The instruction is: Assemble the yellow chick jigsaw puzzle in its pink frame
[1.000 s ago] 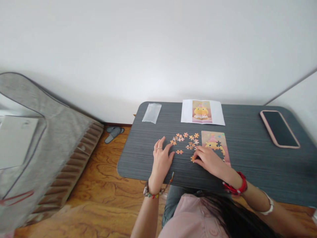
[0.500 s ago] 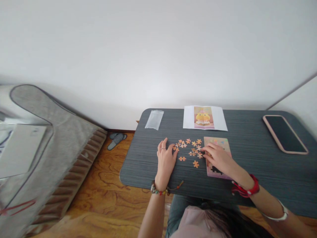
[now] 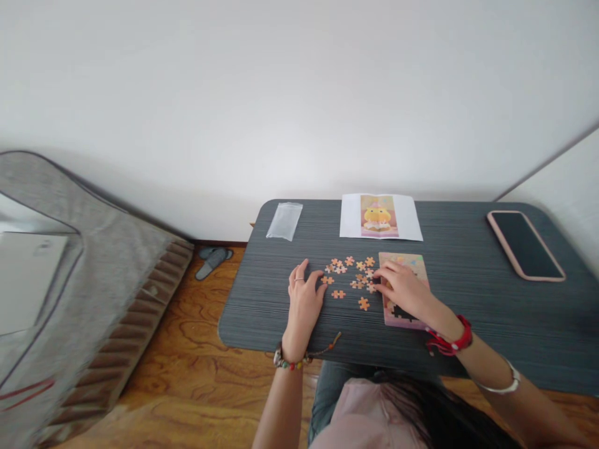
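Note:
My left hand point(image 3: 305, 302) rests on the table with its fingers apart. Its thumb and index fingertips are close to an orange puzzle piece point(image 3: 327, 280). Several more loose pieces lie to the right, among them a joined-looking pair point(image 3: 338, 294) and a single piece point(image 3: 364, 304) nearer me. My right hand point(image 3: 406, 290) reaches over the puzzle board point(image 3: 401, 321), its bent fingertips apart at the board's left edge. They are beside a pale piece point(image 3: 369, 273) and another piece point(image 3: 371, 287). The hand hides the middle of the board; a dark unfilled area shows below it.
A white sheet with a printed yellow character point(image 3: 378, 218) lies behind the pieces. Left of it is a clear plastic bag point(image 3: 285, 221). A pink-cased phone point(image 3: 526, 245) lies at the right on the dark table point(image 3: 262, 312). Grey slippers point(image 3: 213, 260) are on the floor.
The whole view has shifted a little, so the table appears further left and higher. The piece by my left hand sits slightly nearer me. My right hand has hardly moved.

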`<control>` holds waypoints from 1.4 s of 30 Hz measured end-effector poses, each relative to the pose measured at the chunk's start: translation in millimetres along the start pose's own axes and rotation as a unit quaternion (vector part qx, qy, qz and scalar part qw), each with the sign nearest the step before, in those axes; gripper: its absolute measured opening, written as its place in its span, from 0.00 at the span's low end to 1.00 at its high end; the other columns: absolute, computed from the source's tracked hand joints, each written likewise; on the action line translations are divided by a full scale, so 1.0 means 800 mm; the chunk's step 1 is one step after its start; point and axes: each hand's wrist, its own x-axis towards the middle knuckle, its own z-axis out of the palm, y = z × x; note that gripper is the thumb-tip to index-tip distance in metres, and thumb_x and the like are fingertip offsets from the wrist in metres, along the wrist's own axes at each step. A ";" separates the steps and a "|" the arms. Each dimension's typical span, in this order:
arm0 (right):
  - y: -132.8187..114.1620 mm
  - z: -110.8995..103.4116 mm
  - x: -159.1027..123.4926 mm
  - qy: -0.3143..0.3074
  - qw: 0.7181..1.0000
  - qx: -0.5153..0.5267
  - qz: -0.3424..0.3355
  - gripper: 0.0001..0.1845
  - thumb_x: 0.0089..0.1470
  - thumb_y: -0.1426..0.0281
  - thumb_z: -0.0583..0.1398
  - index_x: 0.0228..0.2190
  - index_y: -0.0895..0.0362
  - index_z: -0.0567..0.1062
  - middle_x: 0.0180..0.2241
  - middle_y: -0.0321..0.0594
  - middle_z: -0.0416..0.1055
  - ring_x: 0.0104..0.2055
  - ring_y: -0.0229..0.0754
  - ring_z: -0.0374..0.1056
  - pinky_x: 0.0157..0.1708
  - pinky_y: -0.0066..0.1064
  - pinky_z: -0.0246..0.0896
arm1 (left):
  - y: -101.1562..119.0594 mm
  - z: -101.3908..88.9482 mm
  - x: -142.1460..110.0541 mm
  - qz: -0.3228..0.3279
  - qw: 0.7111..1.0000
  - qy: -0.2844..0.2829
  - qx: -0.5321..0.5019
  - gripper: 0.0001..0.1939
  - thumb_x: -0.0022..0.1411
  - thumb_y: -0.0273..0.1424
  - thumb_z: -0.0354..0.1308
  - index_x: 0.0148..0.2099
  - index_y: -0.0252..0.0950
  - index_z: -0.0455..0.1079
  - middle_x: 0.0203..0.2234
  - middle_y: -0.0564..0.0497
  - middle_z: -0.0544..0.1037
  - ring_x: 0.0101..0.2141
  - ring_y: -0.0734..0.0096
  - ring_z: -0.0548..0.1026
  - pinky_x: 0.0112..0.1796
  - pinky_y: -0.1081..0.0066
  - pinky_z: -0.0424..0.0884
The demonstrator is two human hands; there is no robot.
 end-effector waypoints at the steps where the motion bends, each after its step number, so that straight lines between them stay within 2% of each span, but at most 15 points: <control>1: -0.002 0.000 0.000 -0.003 1.000 -0.003 0.000 0.04 0.51 0.71 0.60 0.32 0.56 0.73 0.35 0.43 0.69 0.37 0.46 0.67 0.40 0.40 0.61 | 0.000 0.000 0.000 0.004 1.000 0.000 0.000 0.12 0.53 0.25 0.58 0.41 0.40 0.72 0.54 0.44 0.62 0.54 0.53 0.60 0.51 0.51 0.63; 8: -0.011 0.004 -0.003 -0.010 1.000 -0.006 0.005 0.03 0.50 0.72 0.60 0.26 0.57 0.72 0.30 0.41 0.69 0.34 0.45 0.67 0.35 0.36 0.60 | 0.001 0.000 0.001 0.005 1.000 -0.004 0.001 0.08 0.54 0.25 0.58 0.37 0.40 0.73 0.54 0.45 0.62 0.54 0.52 0.60 0.51 0.50 0.63; 13: -0.012 0.003 -0.002 -0.021 1.000 0.003 -0.003 0.02 0.50 0.75 0.59 0.27 0.58 0.72 0.32 0.42 0.69 0.34 0.44 0.67 0.35 0.35 0.61 | 0.001 -0.001 0.000 0.011 1.000 -0.010 0.003 0.03 0.54 0.26 0.58 0.33 0.37 0.71 0.55 0.43 0.62 0.54 0.53 0.60 0.52 0.51 0.62; 21: -0.017 0.001 0.002 -0.002 0.999 0.026 -0.022 0.04 0.53 0.74 0.57 0.30 0.57 0.73 0.33 0.43 0.69 0.36 0.44 0.67 0.36 0.36 0.62 | -0.002 -0.004 -0.001 0.032 0.999 -0.008 -0.004 0.03 0.53 0.25 0.60 0.31 0.37 0.69 0.54 0.45 0.62 0.56 0.54 0.58 0.52 0.50 0.61; 29: -0.001 -0.007 -0.007 -0.013 1.000 -0.002 0.010 0.04 0.50 0.74 0.60 0.32 0.58 0.74 0.34 0.43 0.70 0.37 0.46 0.67 0.40 0.39 0.61 | 0.000 -0.002 -0.002 0.022 1.000 -0.007 0.004 0.02 0.54 0.25 0.58 0.31 0.37 0.70 0.54 0.44 0.62 0.54 0.53 0.59 0.52 0.51 0.62; 42: -0.016 0.002 -0.009 -0.013 1.000 -0.009 0.007 0.02 0.51 0.73 0.60 0.30 0.57 0.73 0.32 0.41 0.69 0.35 0.43 0.67 0.36 0.34 0.61 | -0.003 0.002 -0.004 0.036 0.999 0.011 0.010 0.05 0.56 0.25 0.55 0.33 0.38 0.71 0.53 0.45 0.63 0.53 0.56 0.61 0.52 0.53 0.62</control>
